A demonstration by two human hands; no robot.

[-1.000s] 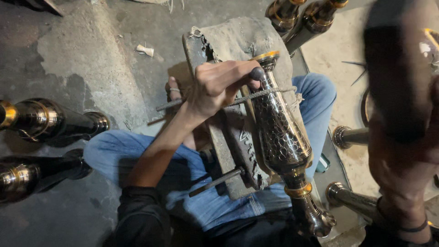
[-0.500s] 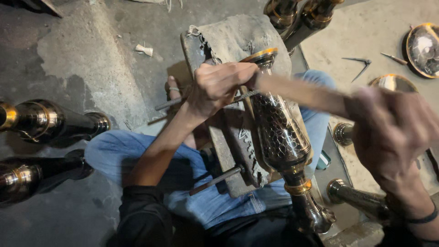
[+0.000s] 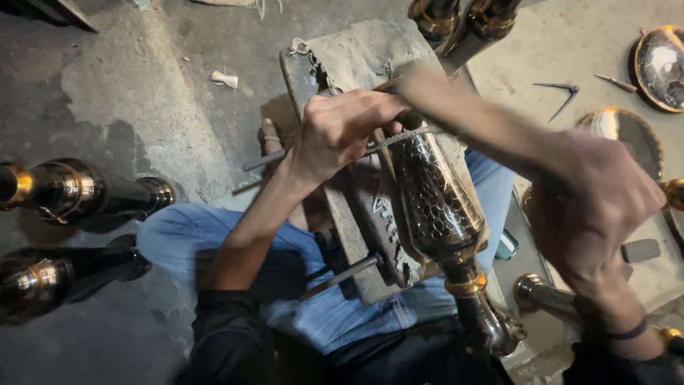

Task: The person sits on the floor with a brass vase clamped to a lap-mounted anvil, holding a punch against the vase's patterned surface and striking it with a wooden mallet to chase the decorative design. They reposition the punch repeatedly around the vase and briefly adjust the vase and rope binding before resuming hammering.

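Far left, 2 dark polished metal vases with brass bands lie on the grey concrete floor, upper vase above lower vase, necks pointing right. A small white scrap lies on the floor further up. Centre, the person sits in blue jeans with a worn wooden block across the lap. The left hand is curled shut around a thin metal rod that runs leftward from the fist; the fingers wrap it fully. Just right of that hand, an embossed dark metal vase with a scale pattern lies tilted on the block, brass collar toward the bottom, foot near the person's body. The right hand is heavily blurred; it is closed on a long wooden handle reaching up-left to the vase top, grip detail cannot be told. Top centre, 2 more dark vessels stand at the frame edge. Right, metal dividers lie on the pale floor, and a round embossed plate sits top right. No labels or packages readable.
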